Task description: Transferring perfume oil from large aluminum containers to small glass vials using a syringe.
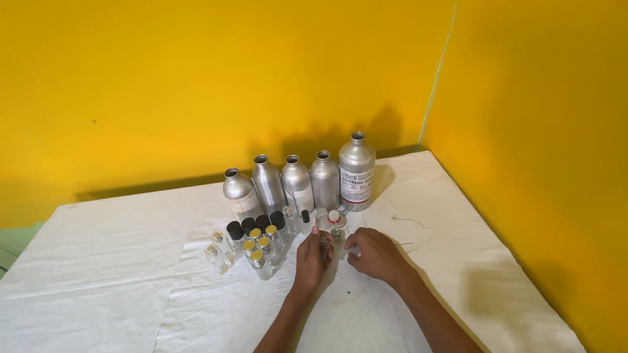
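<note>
- White paper is covering the table (104, 274), which is sitting in a corner of yellow walls (163, 85).
- The person's left hand (313, 258) is closing around a small clear glass vial (323, 243), fingers curled narrowly about it; the vial is standing near the centre of the table, at twelve o'clock from the wrist.
- The right hand (374, 255) is resting just beside it at three o'clock, fingers bent inward and pinching something small and pale (354, 251); I cannot tell what that item is.
- A low white round container with a red and white cap (333, 218) is sitting at twelve o'clock from both hands, just beyond the fingertips.
- A cluster of small glass bottles (258, 238), some black-capped and some gold-topped, is standing at nine o'clock from the left hand, near it but apart.
- Five silver aluminium bottles (299, 182) are lining up at twelve o'clock behind the cluster, all uncapped; the tallest (356, 171), carrying a white label, is standing at the right end.
- A thin dark needle-like item (404, 244) is lying at three o'clock from the right hand.
</note>
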